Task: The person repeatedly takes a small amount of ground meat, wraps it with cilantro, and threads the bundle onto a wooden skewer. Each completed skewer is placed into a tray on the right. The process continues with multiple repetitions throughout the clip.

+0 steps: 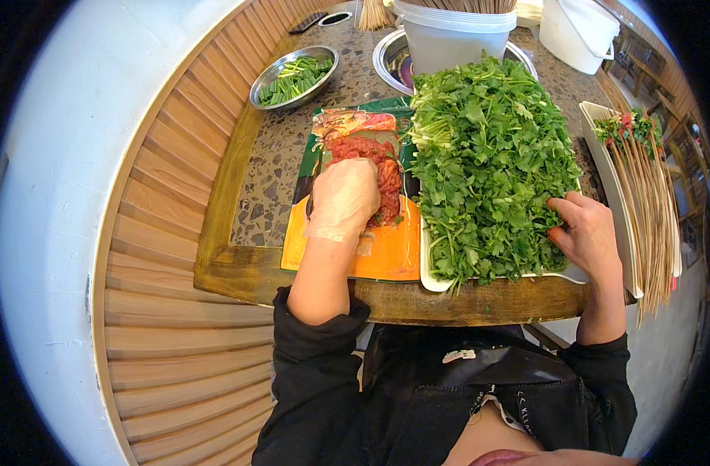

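Observation:
My left hand (pixel 346 195), in a thin clear plastic glove, rests on raw sliced red meat (pixel 391 189); its fingers are hidden beneath it. The meat lies on a green and orange printed plastic bag (pixel 390 256). To the right, a big heap of cilantro (pixel 489 169) fills a white tray (pixel 435 281). My bare right hand (pixel 585 230) is at the heap's right edge, thumb and forefinger apart, their tips reddish; whether it holds a sprig I cannot tell. Further right, a white tray (pixel 614 204) bears wooden skewers (pixel 646 215) with meat and greens at their far ends.
A metal bowl of cut green stalks (pixel 295 78) stands at the back left. Behind the cilantro, a white plastic bucket of sticks (pixel 459 35) stands over a round metal-rimmed recess (pixel 390 61). A second white bucket (pixel 579 35) is at the back right. A slatted wooden bench (pixel 168 198) borders the table's left side.

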`<state>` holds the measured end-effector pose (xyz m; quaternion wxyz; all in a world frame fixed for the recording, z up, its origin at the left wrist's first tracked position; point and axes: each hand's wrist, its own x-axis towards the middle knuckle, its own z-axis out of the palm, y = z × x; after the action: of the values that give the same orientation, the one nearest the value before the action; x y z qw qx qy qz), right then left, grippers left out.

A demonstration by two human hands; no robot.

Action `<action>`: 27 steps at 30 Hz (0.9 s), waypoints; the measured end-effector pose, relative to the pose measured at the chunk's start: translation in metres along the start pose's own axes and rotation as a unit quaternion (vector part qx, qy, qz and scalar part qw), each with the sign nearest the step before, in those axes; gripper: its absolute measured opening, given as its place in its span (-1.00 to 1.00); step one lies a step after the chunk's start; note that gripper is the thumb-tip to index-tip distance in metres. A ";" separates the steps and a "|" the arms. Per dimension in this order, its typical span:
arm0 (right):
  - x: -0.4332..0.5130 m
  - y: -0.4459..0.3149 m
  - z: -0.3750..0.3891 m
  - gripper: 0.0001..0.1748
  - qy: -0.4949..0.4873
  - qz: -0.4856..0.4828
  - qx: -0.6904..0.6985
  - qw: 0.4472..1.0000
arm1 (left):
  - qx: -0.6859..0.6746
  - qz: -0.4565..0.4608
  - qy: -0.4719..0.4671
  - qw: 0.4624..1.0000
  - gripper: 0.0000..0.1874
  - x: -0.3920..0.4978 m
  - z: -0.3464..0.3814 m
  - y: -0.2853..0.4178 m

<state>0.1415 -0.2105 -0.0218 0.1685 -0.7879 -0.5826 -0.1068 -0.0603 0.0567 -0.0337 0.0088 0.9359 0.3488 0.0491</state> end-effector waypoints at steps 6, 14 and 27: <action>0.000 0.002 0.002 -0.62 0.011 0.009 0.013 1.000 | -0.123 -0.006 -0.029 0.992 -0.79 0.005 -0.008 -0.020; 0.000 0.003 0.002 -0.59 -0.039 0.009 0.001 0.999 | -0.670 -0.060 -0.057 0.738 -0.77 0.004 -0.012 -0.041; 0.001 0.003 -0.001 -0.69 -0.020 0.013 0.023 0.999 | -0.808 -0.009 0.029 0.589 -0.74 0.005 -0.011 -0.025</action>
<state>0.1447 -0.2107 -0.0212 0.1767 -0.7931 -0.5780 -0.0753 -0.0742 0.0782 -0.0231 0.7513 0.5395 0.1748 0.3377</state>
